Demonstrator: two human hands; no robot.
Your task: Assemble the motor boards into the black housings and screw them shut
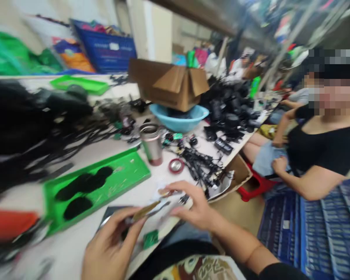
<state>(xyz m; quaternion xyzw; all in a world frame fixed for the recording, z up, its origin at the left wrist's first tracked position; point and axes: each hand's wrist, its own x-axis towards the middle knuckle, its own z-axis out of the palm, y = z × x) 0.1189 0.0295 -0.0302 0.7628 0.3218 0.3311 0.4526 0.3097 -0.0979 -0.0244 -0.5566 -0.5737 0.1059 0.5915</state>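
Observation:
My left hand (113, 241) is closed, its thumb and fingers pinching a thin, flat brownish piece (146, 211) whose kind is blurred. To its right, my right hand (196, 202) is raised over the table's edge with thumb and fingertips apart, facing that piece. A small shiny metal thing (183, 199) shows in the gap of the right hand; whether it is touched I cannot tell. Below the hands lies a green circuit board (151, 239). Partly behind the left hand is a dark flat object (108, 214).
A green tray (125, 171) with black pieces is at left. Beyond my hands stand a steel tumbler (151, 146), its round lid (176, 166) and a heap of black cables (200, 163). A blue basin (179, 120) holds a cardboard box (163, 83). A co-worker (317, 151) sits at right.

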